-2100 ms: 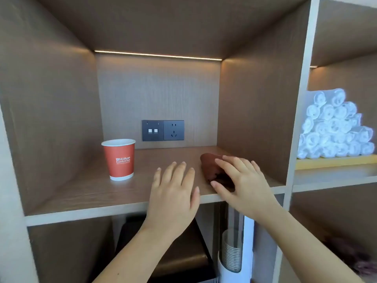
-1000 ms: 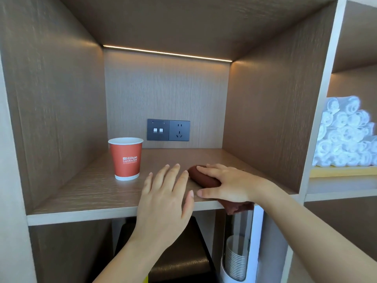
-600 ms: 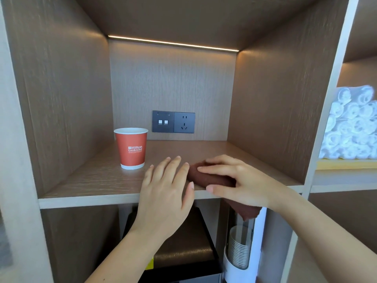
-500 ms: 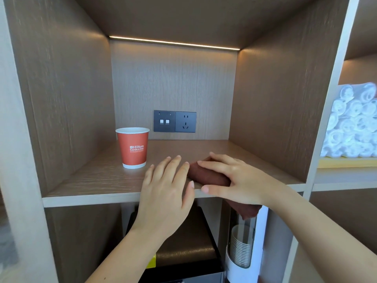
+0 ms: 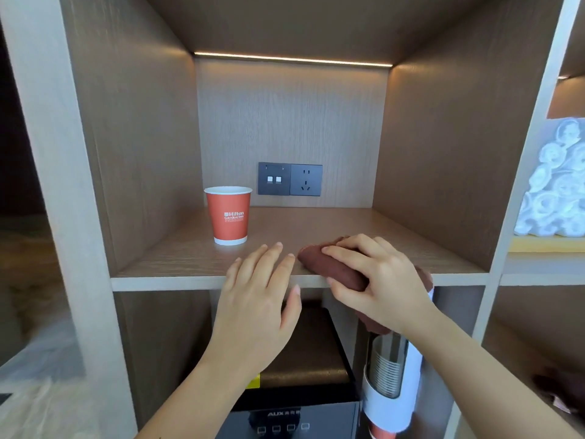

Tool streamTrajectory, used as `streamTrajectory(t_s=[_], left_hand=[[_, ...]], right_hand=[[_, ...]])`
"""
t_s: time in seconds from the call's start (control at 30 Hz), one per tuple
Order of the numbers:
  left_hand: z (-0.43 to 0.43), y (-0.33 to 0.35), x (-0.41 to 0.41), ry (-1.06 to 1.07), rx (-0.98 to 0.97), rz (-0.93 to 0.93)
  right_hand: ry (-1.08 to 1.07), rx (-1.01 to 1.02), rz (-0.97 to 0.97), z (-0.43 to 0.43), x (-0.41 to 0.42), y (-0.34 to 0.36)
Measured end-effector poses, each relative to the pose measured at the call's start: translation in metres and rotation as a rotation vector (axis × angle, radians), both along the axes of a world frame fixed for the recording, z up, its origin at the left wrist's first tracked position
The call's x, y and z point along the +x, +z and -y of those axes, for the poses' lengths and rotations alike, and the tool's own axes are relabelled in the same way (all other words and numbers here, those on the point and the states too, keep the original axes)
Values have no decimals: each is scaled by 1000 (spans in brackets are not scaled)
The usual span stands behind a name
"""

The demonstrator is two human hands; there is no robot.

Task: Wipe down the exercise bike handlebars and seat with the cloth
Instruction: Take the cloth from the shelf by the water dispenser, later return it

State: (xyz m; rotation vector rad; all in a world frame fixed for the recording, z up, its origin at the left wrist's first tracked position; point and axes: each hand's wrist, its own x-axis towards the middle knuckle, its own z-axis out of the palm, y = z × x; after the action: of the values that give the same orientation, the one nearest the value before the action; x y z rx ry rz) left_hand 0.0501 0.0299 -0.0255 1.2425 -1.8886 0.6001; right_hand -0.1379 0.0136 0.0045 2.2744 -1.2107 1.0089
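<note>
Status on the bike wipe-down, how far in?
Nothing wiped yet: no bike is in view. In hand: the right hand grips the brown cloth at the shelf front edge, part of it hanging over; the left hand is open beside it. Left: lift the cloth, wipe handlebars and seat.

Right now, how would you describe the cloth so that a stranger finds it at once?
Look at the lit wooden shelf with the grey wall socket at its back. At the shelf's front edge, right of the orange paper cup, the right hand grips the cloth. It is the only dark brown, soft thing there; the towels next door are white.
</note>
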Motion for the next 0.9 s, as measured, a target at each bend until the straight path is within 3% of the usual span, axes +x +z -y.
streamTrajectory(t_s=[0.37,0.9], left_hand=[[-106,-12,60,239,6,18],[-401,-67,170,955,85,-115]], right_hand=[[134,-79,78,-64,73,-20],[782,80,84,-277,255,-74]])
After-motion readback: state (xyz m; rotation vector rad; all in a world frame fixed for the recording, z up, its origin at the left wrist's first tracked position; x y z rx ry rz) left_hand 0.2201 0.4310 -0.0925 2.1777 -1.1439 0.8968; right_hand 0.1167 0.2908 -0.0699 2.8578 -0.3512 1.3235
